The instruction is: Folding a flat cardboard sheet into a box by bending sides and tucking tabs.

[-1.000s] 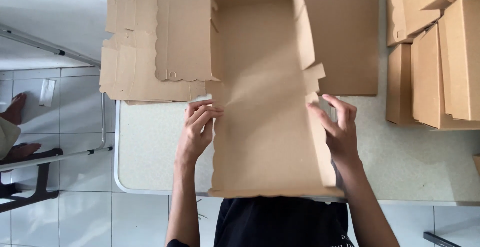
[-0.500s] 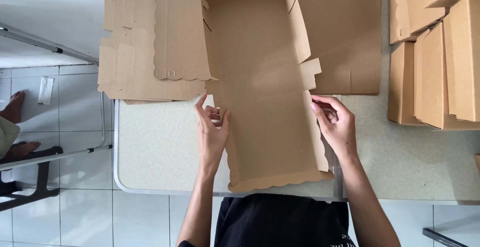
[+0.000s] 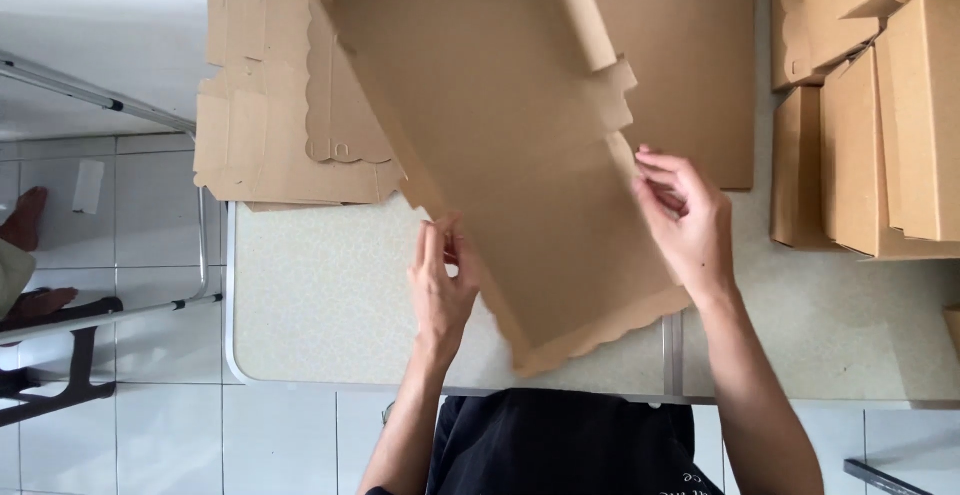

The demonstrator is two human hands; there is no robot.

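- The cardboard box blank (image 3: 520, 155) ran lengthwise away from the person, tilted leftward.
- The left hand (image 3: 440, 290) pinched its left edge; the right hand (image 3: 690, 225) apparently gripped its right wall, both equally near.

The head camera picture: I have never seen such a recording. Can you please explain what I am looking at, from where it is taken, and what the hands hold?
There is no machine here. A person wears a camera on the head, so the one picture looks straight down at their own two bare hands and a speckled table.

The left hand and the right hand grip the two long sides of a brown cardboard box blank, partly folded and tilted, with a scalloped near edge.

On the table lie a stack of flat blanks at the left and folded boxes at the right. Another flat cardboard sheet lies behind the held one. Beside the table you see a white tiled floor.
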